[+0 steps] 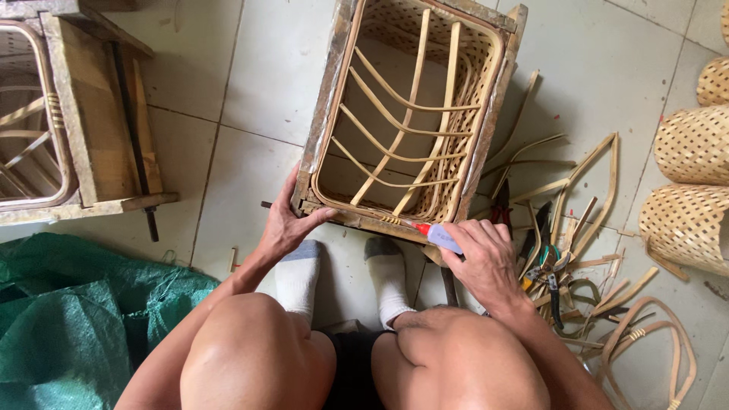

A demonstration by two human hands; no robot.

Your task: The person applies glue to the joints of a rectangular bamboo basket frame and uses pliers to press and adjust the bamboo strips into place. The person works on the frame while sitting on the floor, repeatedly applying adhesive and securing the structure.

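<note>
Here, at upper middle of the frame, the basket (pixel 410 114) sits in its wooden frame (pixel 326 91). My left hand (pixel 285 220) grips its near corner; my right hand (pixel 486 258) is closed round a red-tipped glue tube (pixel 437 234) touching the rim. Bamboo strips (pixel 577 175) lie right.

A woven bamboo basket (pixel 410 114) sits inside a worn wooden frame (pixel 328 91), open side up, with curved bamboo ribs crossing two straight slats. It rests on the tiled floor, tilted slightly. A small glue tube (pixel 439 235) with a red tip touches the frame's near edge.
</note>
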